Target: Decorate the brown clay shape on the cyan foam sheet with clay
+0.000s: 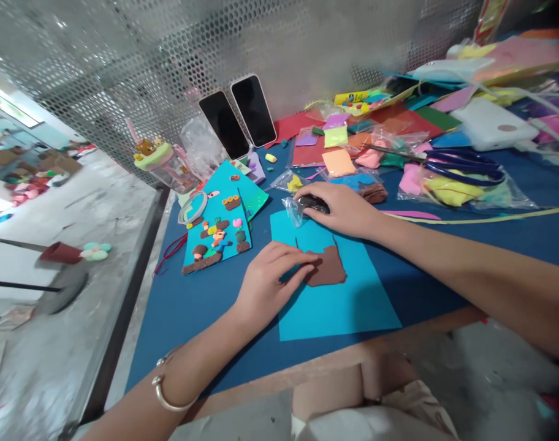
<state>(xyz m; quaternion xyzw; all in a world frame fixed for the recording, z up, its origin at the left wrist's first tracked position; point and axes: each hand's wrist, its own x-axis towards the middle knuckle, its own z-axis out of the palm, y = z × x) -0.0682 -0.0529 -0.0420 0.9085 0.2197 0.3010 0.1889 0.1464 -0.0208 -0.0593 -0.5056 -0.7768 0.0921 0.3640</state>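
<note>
My left hand [268, 280] lies flat on a light blue foam sheet [344, 306], fingertips pressing the left edge of a flattened brown clay shape [328, 269]. My right hand [341, 208] reaches to the sheet's far edge and closes over a small clear plastic bag with dark clay [304, 207] inside. A silver bangle [167, 392] is on my left wrist.
A finished clay picture on teal foam [217, 226] lies to the left. Two phones [238, 119] lean on the perforated metal wall. Bags of coloured clay [449, 187], blue scissors [463, 165], foam sheets and a white box [491, 122] crowd the back right. The table edge [307, 373] is near me.
</note>
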